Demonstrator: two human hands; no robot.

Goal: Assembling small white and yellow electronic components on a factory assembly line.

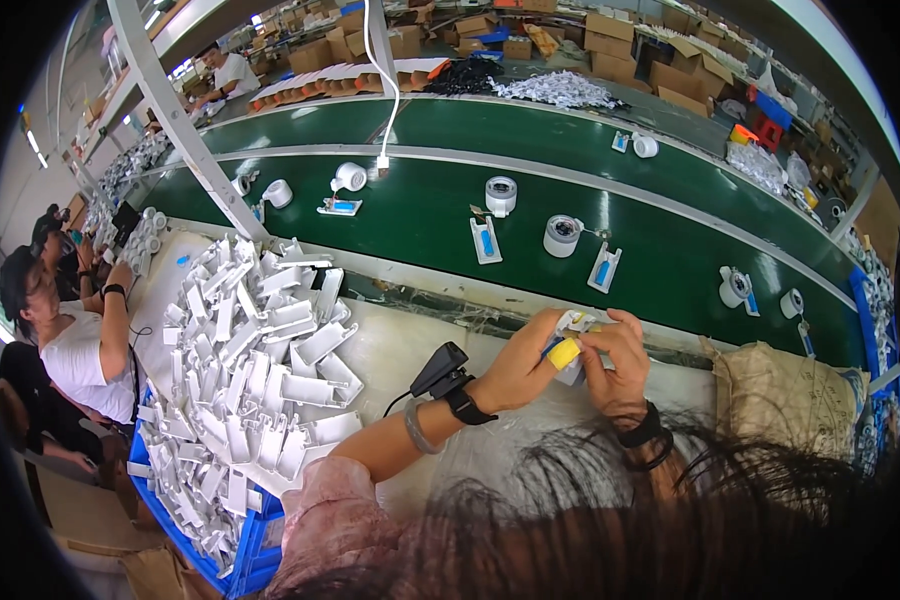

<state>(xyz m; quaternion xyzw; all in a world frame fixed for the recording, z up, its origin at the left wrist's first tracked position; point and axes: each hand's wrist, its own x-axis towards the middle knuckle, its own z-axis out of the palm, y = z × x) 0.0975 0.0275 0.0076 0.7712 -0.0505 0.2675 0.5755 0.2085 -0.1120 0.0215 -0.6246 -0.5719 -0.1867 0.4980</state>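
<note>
My left hand [522,368] and my right hand [618,365] meet over the near worktable, right of centre. Between them they grip a white plastic part [576,322], mostly hidden by the fingers, with a little blue showing beside it. A yellow band [564,353] shows at my left thumb; whether it is wrapped on the thumb or belongs to the part, I cannot tell. Fingers of both hands are closed around the part. Left of my hands lies a big heap of white plastic shells [260,350], spilling into a blue bin [260,555].
Beyond the table runs a green conveyor belt [420,220] bearing white round units [562,235] wired to small plates with blue cells [604,268]. A black device [440,370] is by my left wrist. At right stands a woven sack [785,395]. People sit at left.
</note>
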